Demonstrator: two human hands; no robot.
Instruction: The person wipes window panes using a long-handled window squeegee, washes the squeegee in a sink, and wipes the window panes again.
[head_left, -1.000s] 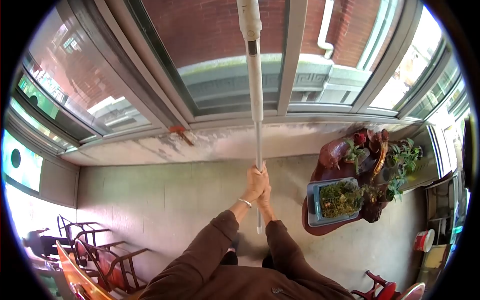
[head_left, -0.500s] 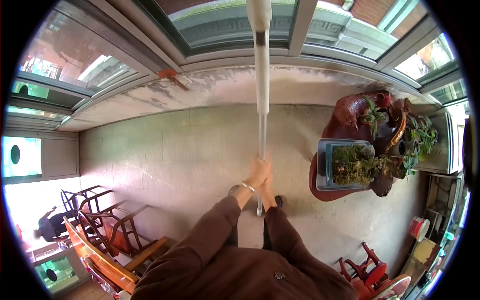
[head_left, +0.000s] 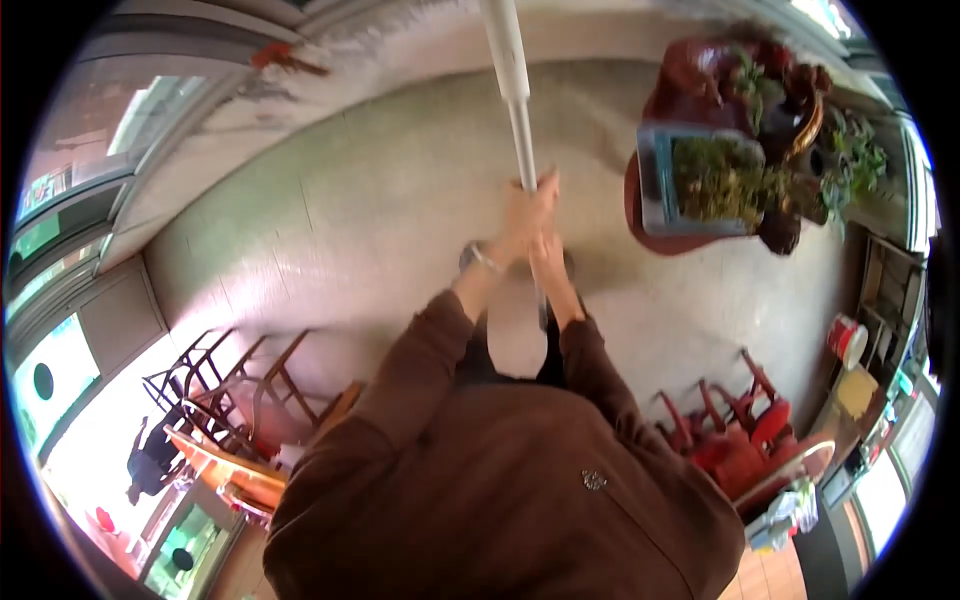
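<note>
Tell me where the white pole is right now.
In the head view, the white pole slants down from the top edge, near the middle, to the left hand and right hand, left of the tray of greenery.

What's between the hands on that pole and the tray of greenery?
In the head view, going from the hands to the tray: a bare stretch of floor, then the rim of the reddish-brown table beneath the tray.
</note>
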